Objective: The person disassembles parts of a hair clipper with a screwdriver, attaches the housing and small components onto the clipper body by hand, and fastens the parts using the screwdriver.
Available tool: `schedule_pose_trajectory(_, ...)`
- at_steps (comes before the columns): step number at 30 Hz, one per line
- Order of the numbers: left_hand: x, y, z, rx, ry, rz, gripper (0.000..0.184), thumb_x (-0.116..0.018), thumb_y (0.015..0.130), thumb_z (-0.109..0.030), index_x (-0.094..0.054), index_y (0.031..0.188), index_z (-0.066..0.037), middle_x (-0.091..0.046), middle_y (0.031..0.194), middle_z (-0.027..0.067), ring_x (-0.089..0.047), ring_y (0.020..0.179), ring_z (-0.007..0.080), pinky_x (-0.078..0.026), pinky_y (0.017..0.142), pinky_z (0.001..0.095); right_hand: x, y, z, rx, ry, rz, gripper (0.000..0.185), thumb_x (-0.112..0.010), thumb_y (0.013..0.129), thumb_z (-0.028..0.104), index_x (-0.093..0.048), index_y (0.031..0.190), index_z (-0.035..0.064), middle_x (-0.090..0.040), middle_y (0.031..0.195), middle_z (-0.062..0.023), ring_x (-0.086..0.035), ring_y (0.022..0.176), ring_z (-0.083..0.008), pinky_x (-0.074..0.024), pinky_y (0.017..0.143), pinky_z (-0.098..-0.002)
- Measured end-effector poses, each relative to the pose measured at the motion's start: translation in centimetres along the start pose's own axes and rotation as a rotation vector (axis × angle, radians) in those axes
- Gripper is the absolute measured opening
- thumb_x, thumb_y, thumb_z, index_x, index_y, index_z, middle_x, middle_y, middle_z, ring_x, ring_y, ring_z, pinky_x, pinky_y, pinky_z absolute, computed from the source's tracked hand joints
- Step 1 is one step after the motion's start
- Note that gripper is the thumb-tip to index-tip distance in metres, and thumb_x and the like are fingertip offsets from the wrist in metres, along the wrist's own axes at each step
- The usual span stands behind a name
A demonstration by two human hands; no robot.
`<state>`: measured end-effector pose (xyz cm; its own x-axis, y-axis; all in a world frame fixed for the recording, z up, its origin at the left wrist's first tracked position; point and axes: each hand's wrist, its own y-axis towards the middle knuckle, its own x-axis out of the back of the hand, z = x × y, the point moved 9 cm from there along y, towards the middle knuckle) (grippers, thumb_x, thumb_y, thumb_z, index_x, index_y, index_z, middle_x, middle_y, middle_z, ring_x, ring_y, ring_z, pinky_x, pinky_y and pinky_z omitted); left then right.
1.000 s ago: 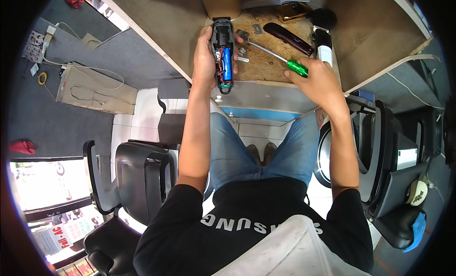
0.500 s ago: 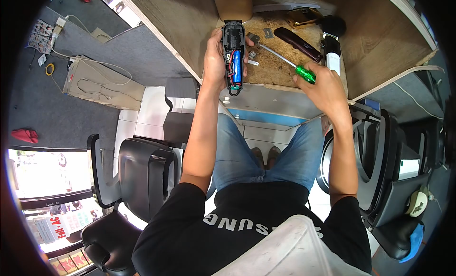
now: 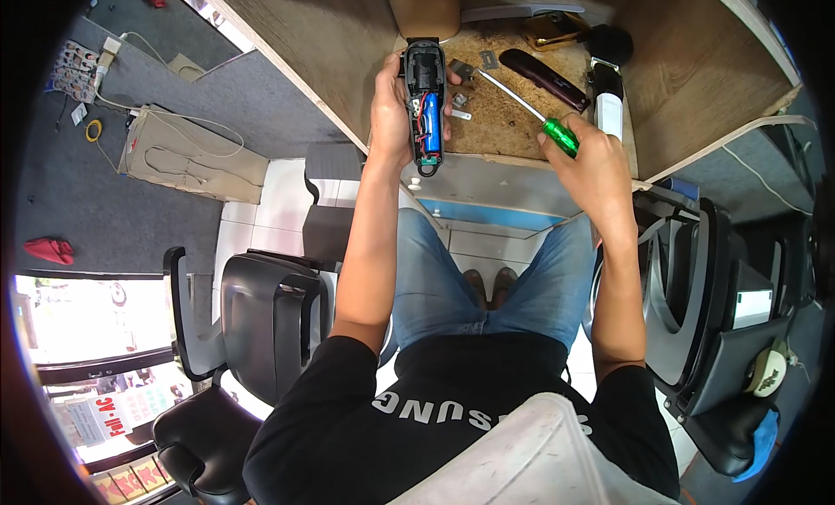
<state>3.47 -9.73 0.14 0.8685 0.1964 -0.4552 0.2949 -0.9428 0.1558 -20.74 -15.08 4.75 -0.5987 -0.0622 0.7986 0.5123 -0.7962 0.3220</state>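
Note:
My left hand [image 3: 390, 113] is wrapped round an opened black hair clipper [image 3: 426, 70], held upright with its inside facing me. A blue battery [image 3: 432, 122], thin red wires and a small green board show in its lower half. In my right hand [image 3: 596, 161] is a screwdriver with a green handle [image 3: 560, 137]; its metal shaft points up and left, and the tip is beside small metal parts [image 3: 461, 69] right of the clipper. A flat metal plate [image 3: 489, 60] and a small white piece [image 3: 461, 115] lie on the wooden shelf [image 3: 504, 140].
On the shelf lie a dark maroon trimmer [image 3: 544, 79], a white and black clipper [image 3: 609, 109], a round black brush [image 3: 611, 44] and a gold-coloured object [image 3: 554, 29]. Wooden side walls enclose it. Black chairs stand left [image 3: 261, 322] and right [image 3: 696, 287].
The view has shifted, so the shelf and both hands appear slightly further right. The screwdriver tip has moved up a little, apart from the small metal parts. Both hands keep their hold.

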Motion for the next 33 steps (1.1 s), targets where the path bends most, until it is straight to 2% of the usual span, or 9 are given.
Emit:
schedule_pose_trajectory(2,0.2,-0.1,0.1,0.017,-0.014,-0.026,0.060,-0.025,0.113,-0.048,-0.057,0.123,0.001,-0.069,0.105,0.0205,-0.065,0.067,0.0181,-0.059,0.044,0.0315,-0.1,0.0,-0.1,-0.011,0.011,0.006,0.023,-0.077,0.093,0.024,-0.074,0.095,0.0015,-0.070,0.071,-0.0232,-0.072,0.069,-0.0430,-0.0561,0.068,-0.0505)
schedule_pose_trajectory(5,0.1,-0.1,0.0,-0.002,0.010,-0.103,0.071,-0.023,0.111,-0.059,-0.062,0.117,-0.001,-0.070,0.097,0.0147,-0.065,0.064,0.0180,-0.059,0.045,0.0348,0.0,0.0,0.0,-0.020,0.014,0.012,0.022,-0.077,0.093,0.023,-0.074,0.094,0.0012,-0.069,0.070,-0.0233,-0.072,0.068,-0.0427,-0.0559,0.067,-0.0502)
schedule_pose_trajectory(8,0.5,0.1,0.2,-0.013,0.011,-0.065,0.069,-0.024,0.111,-0.059,-0.061,0.119,-0.001,-0.070,0.105,0.0144,-0.066,0.070,0.0174,-0.060,0.046,0.0353,0.1,0.0,0.1,-0.017,0.011,0.010,0.022,-0.077,0.094,0.023,-0.074,0.094,0.0011,-0.069,0.069,-0.0235,-0.072,0.068,-0.0428,-0.0558,0.067,-0.0500)
schedule_pose_trajectory(14,0.3,0.0,0.4,0.025,0.022,-0.030,0.066,-0.024,0.112,-0.057,-0.060,0.119,-0.002,-0.071,0.103,0.0139,-0.066,0.068,0.0173,-0.060,0.046,0.0343,0.1,-0.1,0.3,-0.012,0.009,0.011,0.022,-0.077,0.094,0.023,-0.073,0.092,0.0010,-0.069,0.069,-0.0240,-0.072,0.069,-0.0436,-0.0558,0.067,-0.0506)
schedule_pose_trajectory(17,0.2,-0.1,0.0,-0.009,-0.013,-0.048,0.058,-0.027,0.113,-0.050,-0.056,0.126,-0.002,-0.070,0.107,0.0200,-0.066,0.070,0.0187,-0.060,0.045,0.0323,0.1,0.0,0.3,-0.009,0.000,0.012,0.023,-0.077,0.094,0.023,-0.073,0.091,0.0009,-0.069,0.070,-0.0242,-0.072,0.070,-0.0440,-0.0559,0.067,-0.0509)
schedule_pose_trajectory(24,0.2,0.0,0.1,-0.005,-0.009,-0.060,0.060,-0.026,0.113,-0.052,-0.058,0.124,-0.003,-0.071,0.105,0.0170,-0.066,0.069,0.0178,-0.061,0.045,0.0329,0.1,-0.1,0.5,0.008,-0.027,0.010,0.023,-0.077,0.094,0.024,-0.073,0.092,0.0013,-0.070,0.071,-0.0235,-0.072,0.070,-0.0434,-0.0564,0.068,-0.0509)
schedule_pose_trajectory(26,0.5,0.1,0.4,0.017,0.015,-0.055,0.066,-0.025,0.112,-0.058,-0.062,0.121,-0.004,-0.072,0.104,0.0128,-0.066,0.069,0.0168,-0.061,0.047,0.0345,-0.3,-0.1,0.2,0.015,-0.018,0.002,0.023,-0.078,0.094,0.025,-0.073,0.094,0.0018,-0.070,0.071,-0.0230,-0.072,0.070,-0.0429,-0.0564,0.068,-0.0511)
schedule_pose_trajectory(30,0.7,0.1,0.5,0.007,0.028,-0.052,0.064,-0.025,0.113,-0.056,-0.061,0.123,-0.004,-0.073,0.105,0.0130,-0.067,0.070,0.0171,-0.061,0.047,0.0345,0.2,-0.3,0.3,-0.024,0.020,-0.028,0.026,-0.077,0.095,0.028,-0.073,0.095,0.0024,-0.070,0.069,-0.0211,-0.072,0.069,-0.0429,-0.0558,0.067,-0.0510)
schedule_pose_trajectory(33,0.8,0.2,0.6,0.015,0.008,-0.048,0.061,-0.025,0.113,-0.053,-0.059,0.124,-0.004,-0.072,0.105,0.0137,-0.066,0.071,0.0173,-0.061,0.047,0.0342,1.0,-0.6,-0.1,-0.158,0.205,-0.030,0.032,-0.073,0.100,0.030,-0.066,0.116,0.0034,-0.072,0.078,-0.0224,-0.072,0.074,-0.0438,-0.0545,0.067,-0.0499)
